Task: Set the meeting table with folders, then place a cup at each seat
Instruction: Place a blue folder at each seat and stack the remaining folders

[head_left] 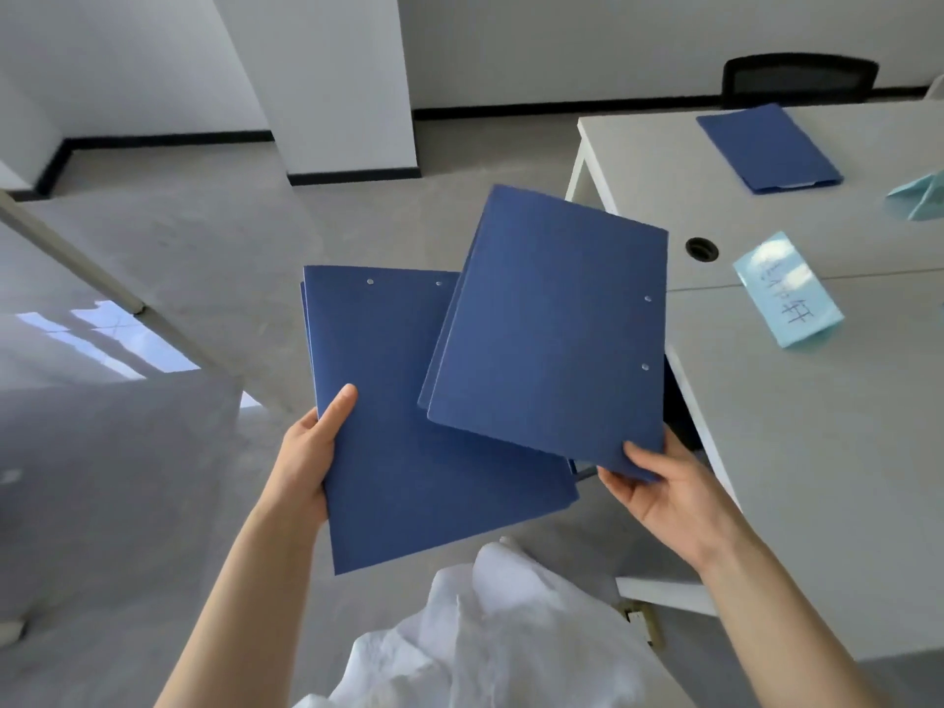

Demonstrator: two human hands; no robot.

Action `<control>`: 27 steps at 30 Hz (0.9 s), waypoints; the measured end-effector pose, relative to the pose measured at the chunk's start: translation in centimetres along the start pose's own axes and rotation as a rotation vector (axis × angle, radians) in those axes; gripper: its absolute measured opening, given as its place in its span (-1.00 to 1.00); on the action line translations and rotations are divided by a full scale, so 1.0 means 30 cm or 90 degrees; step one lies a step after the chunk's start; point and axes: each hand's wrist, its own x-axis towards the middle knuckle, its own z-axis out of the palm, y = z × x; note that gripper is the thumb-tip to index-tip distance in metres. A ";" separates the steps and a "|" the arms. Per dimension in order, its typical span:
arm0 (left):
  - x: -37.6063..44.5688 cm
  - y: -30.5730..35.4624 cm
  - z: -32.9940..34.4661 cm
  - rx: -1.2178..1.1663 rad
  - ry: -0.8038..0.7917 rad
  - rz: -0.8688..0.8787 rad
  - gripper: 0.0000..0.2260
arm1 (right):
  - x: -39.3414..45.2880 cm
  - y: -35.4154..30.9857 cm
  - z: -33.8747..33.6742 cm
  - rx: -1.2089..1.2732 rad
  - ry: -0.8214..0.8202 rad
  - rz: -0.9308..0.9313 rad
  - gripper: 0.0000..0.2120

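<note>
My left hand [312,452] grips the left edge of a stack of blue folders [408,426], held flat in the air over the floor. My right hand [659,482] pinches the near corner of a single blue folder [551,329], lifted and fanned off the stack toward the right, its far end near the grey meeting table's [817,426] left edge. Another blue folder [769,148] lies flat on the table's far side. No cup is in view.
A light-blue folded name card [786,293] with handwriting stands on the table, and a second one [919,196] shows at the right edge. A cable hole [702,248] sits in the tabletop. A black chair [797,79] stands behind the far side. White cloth [485,631] hangs below me.
</note>
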 end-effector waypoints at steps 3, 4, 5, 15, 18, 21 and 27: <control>0.032 0.034 -0.038 -0.014 0.008 -0.003 -0.67 | 0.038 -0.002 0.066 -0.153 -0.030 0.034 -0.57; 0.042 0.044 -0.043 -0.016 0.008 -0.004 -0.67 | 0.050 -0.003 0.087 -0.186 -0.041 0.047 -0.57; 0.059 0.059 -0.052 -0.019 0.009 -0.006 -0.67 | 0.073 -0.004 0.114 -0.213 -0.050 0.062 -0.57; 0.415 0.344 -0.060 -0.041 0.040 0.011 -0.71 | 0.484 -0.093 0.456 -0.446 -0.158 0.101 -0.61; 0.537 0.471 -0.044 -0.047 0.051 0.008 -0.71 | 0.629 -0.160 0.585 -0.580 -0.190 0.089 -0.63; 0.643 0.584 -0.042 -0.060 0.038 0.008 -0.72 | 0.770 -0.246 0.696 -0.686 -0.202 0.063 -0.65; 0.883 0.791 -0.046 -0.072 -0.007 0.001 -0.59 | 1.089 -0.349 0.862 -0.613 -0.235 0.057 -0.59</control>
